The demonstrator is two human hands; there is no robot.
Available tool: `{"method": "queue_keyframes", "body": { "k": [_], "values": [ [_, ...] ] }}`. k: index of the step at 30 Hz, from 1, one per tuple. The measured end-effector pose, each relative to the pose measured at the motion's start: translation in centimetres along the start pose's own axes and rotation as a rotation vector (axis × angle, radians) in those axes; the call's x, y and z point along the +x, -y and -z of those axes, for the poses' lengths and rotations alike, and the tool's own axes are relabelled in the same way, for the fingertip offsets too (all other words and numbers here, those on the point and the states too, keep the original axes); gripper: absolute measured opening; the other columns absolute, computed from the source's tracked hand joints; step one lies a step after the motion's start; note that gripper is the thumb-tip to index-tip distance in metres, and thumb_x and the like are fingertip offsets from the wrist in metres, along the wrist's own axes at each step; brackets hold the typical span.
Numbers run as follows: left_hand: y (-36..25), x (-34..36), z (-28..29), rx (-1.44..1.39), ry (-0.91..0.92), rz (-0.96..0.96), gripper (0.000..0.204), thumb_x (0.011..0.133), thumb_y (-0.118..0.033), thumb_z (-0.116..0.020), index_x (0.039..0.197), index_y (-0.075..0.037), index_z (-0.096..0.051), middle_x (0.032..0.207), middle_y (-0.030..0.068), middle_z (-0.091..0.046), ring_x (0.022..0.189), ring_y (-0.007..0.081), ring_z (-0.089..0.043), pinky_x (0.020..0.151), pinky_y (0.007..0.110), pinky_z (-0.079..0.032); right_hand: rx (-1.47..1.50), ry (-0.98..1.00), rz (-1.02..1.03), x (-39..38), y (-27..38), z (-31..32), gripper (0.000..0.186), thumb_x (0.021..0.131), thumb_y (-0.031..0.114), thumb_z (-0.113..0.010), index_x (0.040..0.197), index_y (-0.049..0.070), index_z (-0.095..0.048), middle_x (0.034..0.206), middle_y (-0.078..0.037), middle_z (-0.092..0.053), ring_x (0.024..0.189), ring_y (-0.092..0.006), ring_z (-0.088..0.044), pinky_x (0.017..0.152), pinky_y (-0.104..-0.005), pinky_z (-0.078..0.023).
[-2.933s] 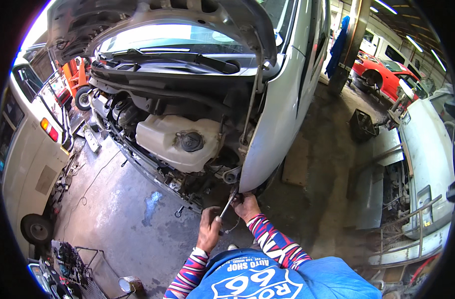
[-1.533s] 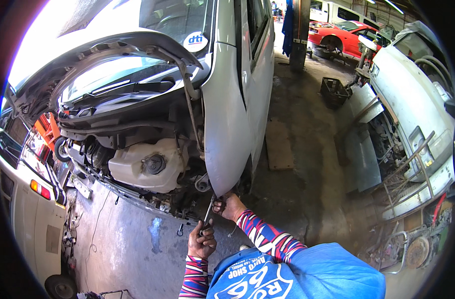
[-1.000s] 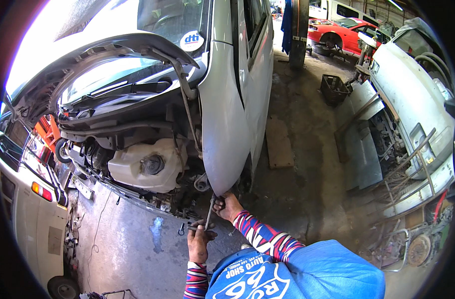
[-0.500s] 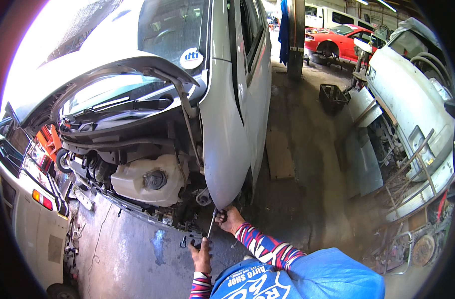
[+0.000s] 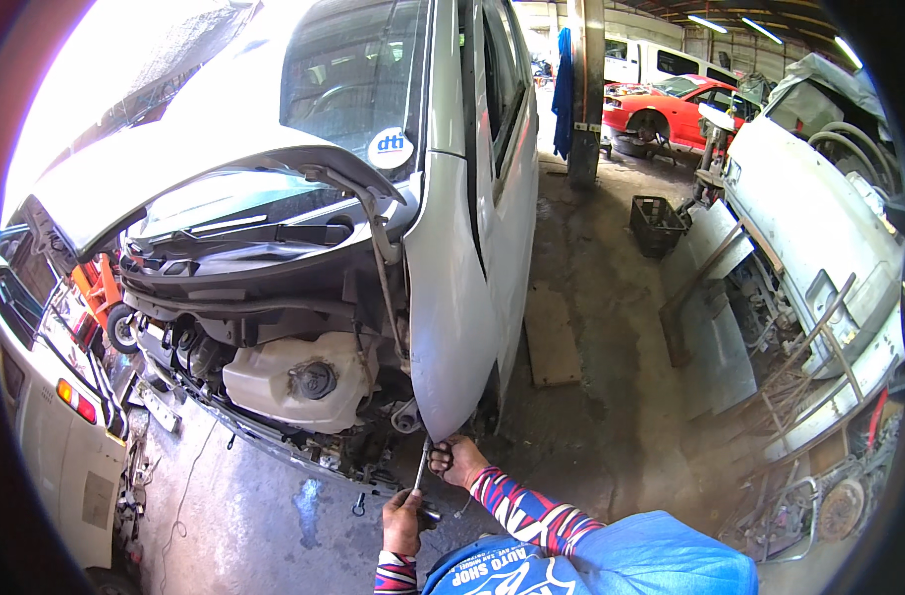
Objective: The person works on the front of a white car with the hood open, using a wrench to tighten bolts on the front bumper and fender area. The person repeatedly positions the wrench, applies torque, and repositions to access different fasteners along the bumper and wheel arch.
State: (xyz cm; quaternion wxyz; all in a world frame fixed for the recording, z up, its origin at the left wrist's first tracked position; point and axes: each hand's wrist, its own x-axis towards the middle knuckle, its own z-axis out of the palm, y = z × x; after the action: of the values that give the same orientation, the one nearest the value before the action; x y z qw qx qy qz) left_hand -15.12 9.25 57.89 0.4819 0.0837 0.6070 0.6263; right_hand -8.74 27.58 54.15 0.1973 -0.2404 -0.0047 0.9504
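Observation:
At the lower tip of the pale front fender (image 5: pixel 451 327), a slim metal-shafted hand tool (image 5: pixel 422 474) stands at a slant. My left hand (image 5: pixel 401 523) is closed around its lower end, and a dark end piece pokes out to the right of the fingers. My right hand (image 5: pixel 458 462) is just under the fender tip, fingers curled in beside the shaft's upper end. What those fingers grip is hidden. Left of the fender lies the van's exposed front, with a whitish plastic tank (image 5: pixel 299 382) and its dark round cap under the raised hood (image 5: pixel 244 164).
A small metal part (image 5: pixel 359 504) lies on the floor left of my hands. A flat board (image 5: pixel 554 337) and a dark crate (image 5: pixel 657 226) are along the van's right side. Body panels and scrap (image 5: pixel 770 297) line the far right; another vehicle (image 5: pixel 61 446) stands at the left.
My left hand, loosely open by the shaft's lower end before, has closed around it, and a dark end piece now shows. My right hand keeps its place at the fender tip. The view has shifted slightly.

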Motion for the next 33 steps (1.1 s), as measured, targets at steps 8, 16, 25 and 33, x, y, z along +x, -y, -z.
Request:
{"method": "queue_keyframes", "body": {
  "k": [8,16,25,33],
  "values": [
    [1.3,1.7,2.0,-0.702,0.462,0.494,0.025,0.099,-0.038,-0.054,0.105,-0.015,-0.061,0.068,0.0021,-0.048,0.056,0.0151,-0.041,0.051,0.030,-0.033,-0.011,-0.039,-0.024,0.6,0.0,0.6,0.031,0.092,0.019,-0.057,0.064,0.014,-0.044,0.055,0.002,-0.036,0.047,-0.0125,-0.033,0.048,-0.0272,-0.030],
    [-0.5,-1.9,0.8,-0.113,0.236,0.234,0.028,0.100,-0.037,-0.053,0.110,-0.012,-0.054,0.081,0.0066,-0.061,0.070,0.0207,-0.059,0.063,0.036,-0.048,-0.242,-0.041,-0.013,0.1,-0.7,1.5,0.019,0.092,0.026,-0.062,0.078,0.015,-0.053,0.059,0.005,-0.037,0.049,-0.0096,-0.034,0.046,-0.0256,-0.029],
    [0.5,-2.2,2.7,0.360,0.145,0.180,0.023,0.099,-0.021,-0.062,0.102,0.000,-0.069,0.069,0.0027,-0.059,0.055,0.0121,-0.055,0.053,0.028,-0.045,-0.813,-0.037,0.178,-4.6,-1.4,3.4,0.017,0.098,0.027,-0.054,0.100,0.012,-0.063,0.067,0.006,-0.042,0.051,-0.0065,-0.037,0.044,-0.0231,-0.032],
    [-0.7,-4.1,4.2,0.395,0.311,0.181,0.021,0.098,-0.017,-0.061,0.102,0.003,-0.064,0.077,0.0088,-0.065,0.069,0.0165,-0.062,0.065,0.032,-0.050,-0.470,-0.119,0.393,-6.6,4.0,2.9,0.012,0.091,0.014,-0.049,0.095,0.007,-0.057,0.075,-0.006,-0.055,0.055,-0.0142,-0.046,0.050,-0.0313,-0.039]
  ]
}}
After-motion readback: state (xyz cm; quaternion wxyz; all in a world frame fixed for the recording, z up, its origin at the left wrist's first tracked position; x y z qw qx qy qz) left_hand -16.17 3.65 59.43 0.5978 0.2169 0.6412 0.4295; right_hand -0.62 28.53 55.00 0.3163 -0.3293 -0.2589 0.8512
